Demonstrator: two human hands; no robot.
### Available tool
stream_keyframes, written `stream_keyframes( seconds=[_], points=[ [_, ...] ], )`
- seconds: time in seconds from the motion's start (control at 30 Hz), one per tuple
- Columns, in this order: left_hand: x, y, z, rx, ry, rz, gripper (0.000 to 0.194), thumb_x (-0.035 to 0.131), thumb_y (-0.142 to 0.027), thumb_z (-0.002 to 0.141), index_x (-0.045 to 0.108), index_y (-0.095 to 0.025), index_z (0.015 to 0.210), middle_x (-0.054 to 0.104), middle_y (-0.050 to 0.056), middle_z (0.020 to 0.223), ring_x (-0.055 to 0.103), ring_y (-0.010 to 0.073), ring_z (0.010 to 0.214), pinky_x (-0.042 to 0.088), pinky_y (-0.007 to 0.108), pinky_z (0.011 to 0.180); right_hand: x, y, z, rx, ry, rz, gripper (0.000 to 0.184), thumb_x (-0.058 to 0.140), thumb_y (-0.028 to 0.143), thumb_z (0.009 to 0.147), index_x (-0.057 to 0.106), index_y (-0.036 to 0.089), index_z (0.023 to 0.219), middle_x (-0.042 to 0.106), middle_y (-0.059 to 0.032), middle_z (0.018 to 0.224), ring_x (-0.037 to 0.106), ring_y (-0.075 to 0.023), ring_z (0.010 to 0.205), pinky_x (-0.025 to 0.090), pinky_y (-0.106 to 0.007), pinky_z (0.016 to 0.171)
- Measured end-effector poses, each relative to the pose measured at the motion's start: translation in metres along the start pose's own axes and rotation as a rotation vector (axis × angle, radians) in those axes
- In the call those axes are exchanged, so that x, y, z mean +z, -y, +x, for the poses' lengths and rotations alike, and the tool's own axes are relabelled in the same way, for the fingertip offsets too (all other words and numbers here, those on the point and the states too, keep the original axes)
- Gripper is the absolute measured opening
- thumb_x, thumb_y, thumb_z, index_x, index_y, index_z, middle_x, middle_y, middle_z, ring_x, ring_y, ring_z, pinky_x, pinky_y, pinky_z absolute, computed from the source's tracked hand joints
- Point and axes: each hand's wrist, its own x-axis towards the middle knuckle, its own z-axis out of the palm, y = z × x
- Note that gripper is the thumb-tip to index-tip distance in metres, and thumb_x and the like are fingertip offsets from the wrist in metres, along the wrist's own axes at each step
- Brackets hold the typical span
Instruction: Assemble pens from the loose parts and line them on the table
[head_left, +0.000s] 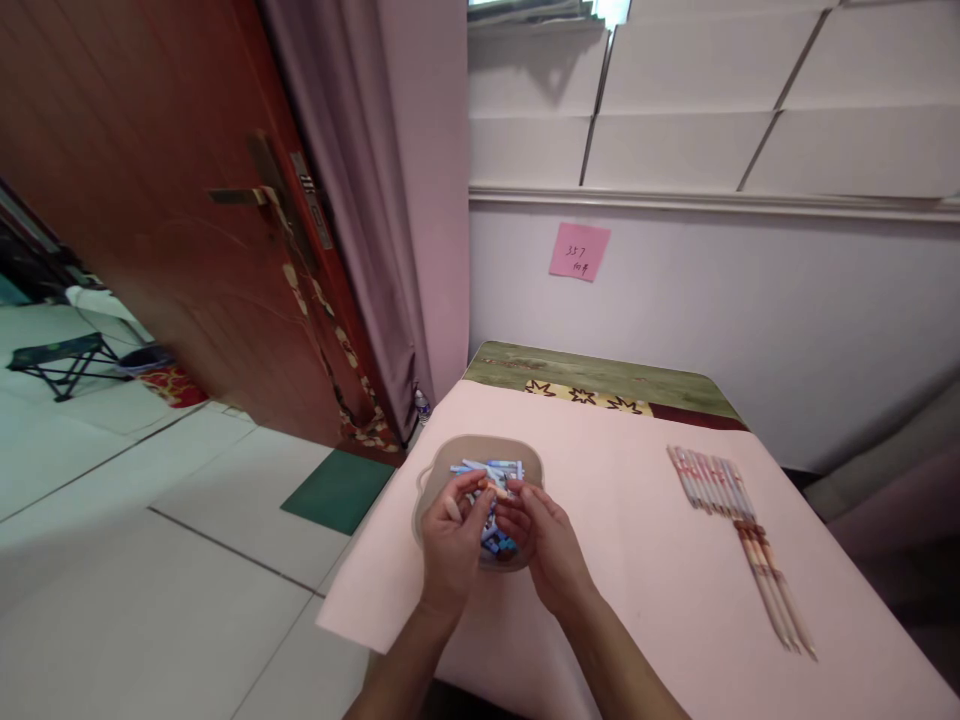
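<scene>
Both my hands are above a beige plastic basin (430, 535) on the table. Inside it lies a jumble of blue, white and dark pen parts (501, 545). My left hand (454, 540) is closed, its thumb and fingers pinching a small pale-orange pen part (498, 491). A whitish rounded end (453, 508) also shows between the left fingers. My right hand (546, 540) meets it from the other side, fingertips pinched at the same small part. Fingers hide most of that part, so its full shape is unclear.
On the pink-covered table (600, 560), a row of several pale pens with red marks (709, 482) lies at the right. Below them are several brown-topped pens (774, 590). A pink note (580, 252) is stuck to the wall. A wooden door (165, 200) stands left.
</scene>
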Motion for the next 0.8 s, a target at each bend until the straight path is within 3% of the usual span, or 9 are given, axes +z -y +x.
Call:
stream_keyframes(
  seconds=[0.07, 0.13, 0.27, 0.43, 0.53, 0.6, 0.7, 0.8],
  points=[
    [-0.004, -0.005, -0.001, 0.205, 0.077, 0.182, 0.022, 0.069, -0.027, 0.075, 0.072, -0.02, 0.096, 0.072, 0.006, 0.095, 0.067, 0.0204, 0.087, 0.055, 0.031, 0.078, 0.002, -0.003, 0.002, 0.051, 0.062, 0.091, 0.032, 0.077, 0.038, 0.072, 0.068, 0.015, 0.093, 0.072, -0.0059, 0.089, 0.067, -0.0149, 0.079, 0.054, -0.025, 0.075],
    [-0.005, -0.007, -0.003, 0.294, 0.122, 0.27, 0.023, 0.066, -0.026, 0.078, 0.072, -0.023, 0.1, 0.072, 0.006, 0.099, 0.066, 0.0217, 0.094, 0.052, 0.034, 0.086, 0.005, -0.005, 0.002, 0.082, 0.108, 0.135, 0.03, 0.078, 0.035, 0.071, 0.07, 0.015, 0.093, 0.073, -0.0054, 0.09, 0.067, -0.0148, 0.081, 0.054, -0.024, 0.074],
    [-0.005, -0.005, -0.005, 0.21, 0.039, 0.288, 0.033, 0.07, -0.027, 0.075, 0.065, -0.025, 0.108, 0.072, 0.005, 0.092, 0.067, 0.0189, 0.079, 0.053, 0.03, 0.075, 0.008, -0.004, 0.0, 0.109, 0.089, 0.115, 0.027, 0.079, 0.032, 0.07, 0.07, 0.016, 0.09, 0.072, -0.0042, 0.088, 0.068, -0.0138, 0.075, 0.055, -0.022, 0.066],
    [-0.008, -0.009, -0.003, 0.256, 0.065, 0.318, 0.011, 0.069, -0.028, 0.075, 0.07, -0.025, 0.086, 0.07, 0.003, 0.08, 0.06, 0.0157, 0.063, 0.049, 0.026, 0.067, 0.01, -0.002, -0.001, 0.132, 0.038, 0.097, 0.026, 0.081, 0.03, 0.066, 0.071, 0.016, 0.086, 0.07, -0.0011, 0.078, 0.064, -0.0096, 0.062, 0.053, -0.018, 0.058],
    [-0.01, -0.011, -0.002, 0.25, 0.041, 0.348, 0.014, 0.068, -0.027, 0.076, 0.069, -0.025, 0.09, 0.067, 0.001, 0.072, 0.053, 0.0132, 0.054, 0.048, 0.025, 0.06, 0.011, -0.002, -0.001, 0.142, 0.036, 0.11, 0.027, 0.082, 0.029, 0.065, 0.071, 0.016, 0.086, 0.071, -0.0015, 0.078, 0.064, -0.0089, 0.062, 0.054, -0.018, 0.059],
    [-0.011, -0.01, -0.001, 0.222, 0.01, 0.317, 0.026, 0.069, -0.027, 0.076, 0.065, -0.025, 0.102, 0.068, 0.001, 0.079, 0.056, 0.0128, 0.058, 0.049, 0.024, 0.063, 0.011, -0.003, -0.001, 0.147, 0.043, 0.092, 0.028, 0.083, 0.03, 0.065, 0.071, 0.015, 0.086, 0.07, -0.001, 0.074, 0.063, -0.0081, 0.06, 0.053, -0.017, 0.058],
    [-0.011, -0.006, 0.003, 0.153, -0.006, 0.184, 0.042, 0.069, -0.028, 0.077, 0.056, -0.024, 0.117, 0.068, 0.005, 0.098, 0.064, 0.0161, 0.079, 0.051, 0.028, 0.078, 0.01, -0.004, 0.001, 0.141, 0.045, 0.079, 0.028, 0.084, 0.029, 0.065, 0.071, 0.014, 0.084, 0.067, 0.0011, 0.067, 0.059, -0.0056, 0.054, 0.05, -0.013, 0.052],
    [-0.011, -0.004, 0.009, 0.085, -0.032, 0.08, 0.037, 0.068, -0.03, 0.078, 0.056, -0.022, 0.112, 0.067, 0.006, 0.099, 0.066, 0.0174, 0.085, 0.051, 0.028, 0.08, 0.009, -0.005, 0.003, 0.133, 0.021, 0.083, 0.028, 0.084, 0.031, 0.065, 0.07, 0.014, 0.083, 0.067, 0.0006, 0.067, 0.059, -0.0055, 0.055, 0.05, -0.013, 0.051]
  ],
)
